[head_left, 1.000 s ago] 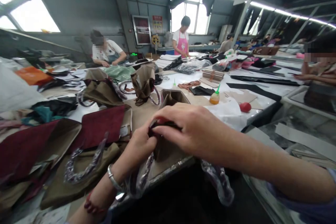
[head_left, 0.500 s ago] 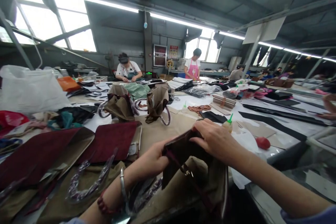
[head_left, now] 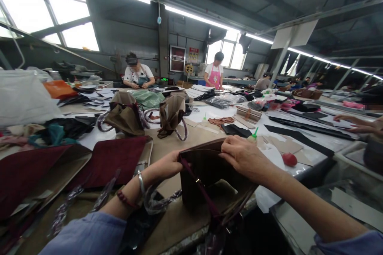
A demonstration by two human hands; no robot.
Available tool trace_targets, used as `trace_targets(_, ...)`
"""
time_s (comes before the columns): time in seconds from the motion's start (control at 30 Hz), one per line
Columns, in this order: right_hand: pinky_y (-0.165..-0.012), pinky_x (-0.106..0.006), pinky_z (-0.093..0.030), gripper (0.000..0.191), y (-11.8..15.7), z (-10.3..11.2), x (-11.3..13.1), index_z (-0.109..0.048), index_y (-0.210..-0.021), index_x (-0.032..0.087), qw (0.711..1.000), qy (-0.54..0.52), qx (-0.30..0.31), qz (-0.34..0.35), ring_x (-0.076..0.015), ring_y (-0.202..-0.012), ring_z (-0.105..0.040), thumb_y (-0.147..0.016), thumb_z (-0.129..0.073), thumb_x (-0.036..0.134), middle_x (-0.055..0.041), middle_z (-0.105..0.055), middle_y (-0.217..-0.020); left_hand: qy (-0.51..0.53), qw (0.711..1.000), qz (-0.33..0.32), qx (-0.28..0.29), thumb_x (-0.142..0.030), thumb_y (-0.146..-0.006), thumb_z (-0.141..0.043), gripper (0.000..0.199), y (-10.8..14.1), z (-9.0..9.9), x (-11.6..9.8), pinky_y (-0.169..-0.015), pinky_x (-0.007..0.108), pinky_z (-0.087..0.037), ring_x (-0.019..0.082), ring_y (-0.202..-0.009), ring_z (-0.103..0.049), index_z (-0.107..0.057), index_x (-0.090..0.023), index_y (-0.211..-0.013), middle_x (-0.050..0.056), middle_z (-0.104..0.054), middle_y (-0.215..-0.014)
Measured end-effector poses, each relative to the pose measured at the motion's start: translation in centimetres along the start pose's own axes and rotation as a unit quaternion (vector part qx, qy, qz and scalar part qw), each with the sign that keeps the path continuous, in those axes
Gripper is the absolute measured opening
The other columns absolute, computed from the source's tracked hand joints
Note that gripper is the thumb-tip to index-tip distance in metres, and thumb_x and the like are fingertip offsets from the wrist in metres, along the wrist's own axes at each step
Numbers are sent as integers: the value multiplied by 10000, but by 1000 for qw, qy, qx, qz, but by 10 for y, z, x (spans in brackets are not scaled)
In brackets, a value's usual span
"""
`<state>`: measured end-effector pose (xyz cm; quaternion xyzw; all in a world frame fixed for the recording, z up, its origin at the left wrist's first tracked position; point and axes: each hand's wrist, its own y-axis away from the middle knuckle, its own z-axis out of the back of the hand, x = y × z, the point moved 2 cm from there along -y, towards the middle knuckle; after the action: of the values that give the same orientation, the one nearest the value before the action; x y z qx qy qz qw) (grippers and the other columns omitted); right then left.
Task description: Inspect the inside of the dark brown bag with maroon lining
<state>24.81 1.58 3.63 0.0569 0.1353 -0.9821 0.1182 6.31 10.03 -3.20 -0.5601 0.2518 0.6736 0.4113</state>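
Observation:
Between my hands is a dark brown bag [head_left: 206,163], its mouth spread toward me. A maroon strap with a small metal clasp runs across the opening. My left hand [head_left: 169,164] is closed on the bag's left top corner, the thumb near the strap. Gripping the far rim toward the right is my right hand [head_left: 243,157], fingers curled over the edge. A plastic-wrapped handle [head_left: 161,201] hangs below my left wrist. To the left lie maroon bag pieces [head_left: 119,157] on the table.
Two brown bags [head_left: 125,117] with wrapped handles stand ahead on the table. A green-tipped glue bottle [head_left: 254,133] and a red ball-like object [head_left: 289,159] are at the right. Co-workers stand across the table; another person's hands [head_left: 359,123] reach in from the right edge.
The bag's mouth has opened wider and its inside shows more. My left hand has moved slightly left and up. The view has turned a little to the right.

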Motion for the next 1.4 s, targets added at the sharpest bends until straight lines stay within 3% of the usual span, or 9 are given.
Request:
trace_targets(0.13,-597,-224,-339,196,-4,-3,-7,-519,-743,193,996,-39,52,-53,-139,-664,-534,-851,-401,306,-16,-584,-722,14,1000,3,22,-140,-695,-544,339,-4,3,0,-816,296,-410,164,-833,-539,-558,-123,-1033,30,-623,-908)
trace_targets(0.3,-559,-249,-317,237,-13,-7,-10,-548,-728,206,992,-16,51,-113,-185,-694,-565,-833,-391,350,-30,-619,-740,67,993,36,91,-122,-679,-571,539,6,4,-30,-929,313,-340,193,-1049,-472,-432,-186,-1196,40,-544,-1138)
trace_targets(0.43,-554,-253,-321,251,-17,-10,-9,-558,-718,200,993,-10,39,-113,-197,-700,-573,-824,-385,349,-37,-627,-747,81,991,97,41,-165,-665,-596,564,7,1,-50,-940,309,-331,206,-1115,-426,-425,-193,-1202,39,-488,-1214)
trace_targets(0.6,-517,-244,-298,248,-15,-12,-12,-552,-737,196,995,-9,45,-93,-193,-669,-570,-827,-376,346,-41,-618,-720,22,993,97,-62,-322,-656,-636,528,-15,-2,-29,-808,284,-416,194,-924,-543,-496,-155,-1137,55,-590,-1060)
trace_targets(0.8,-528,-222,-296,206,-9,-15,-21,-541,-816,214,993,-61,66,-74,-154,-662,-546,-840,-392,355,-13,-603,-746,20,992,74,-95,-363,-691,-589,400,-26,11,-3,-676,228,-429,140,-751,-564,-587,-164,-1038,23,-642,-903)
trace_targets(0.97,-547,-211,-317,207,-15,-16,-21,-565,-790,212,991,-92,51,-84,-139,-643,-535,-836,-411,344,-7,-593,-708,49,990,90,-100,-351,-681,-602,361,-23,12,-3,-633,216,-419,120,-683,-561,-613,-147,-978,23,-651,-815)
trace_targets(1.23,-550,-250,-357,271,-28,-17,-20,-622,-773,225,983,-27,46,-173,-198,-696,-569,-792,-446,431,-41,-623,-706,99,977,133,-130,-304,-603,-673,320,-22,9,-9,-608,207,-426,98,-597,-559,-633,-112,-855,21,-645,-708)
trace_targets(1.4,-573,-275,-393,288,-30,-18,-19,-632,-769,220,981,-18,48,-187,-211,-701,-576,-784,-449,441,-56,-624,-697,93,977,143,-125,-309,-607,-672,309,-23,10,-8,-546,194,-410,94,-554,-546,-623,-112,-839,16,-624,-658)
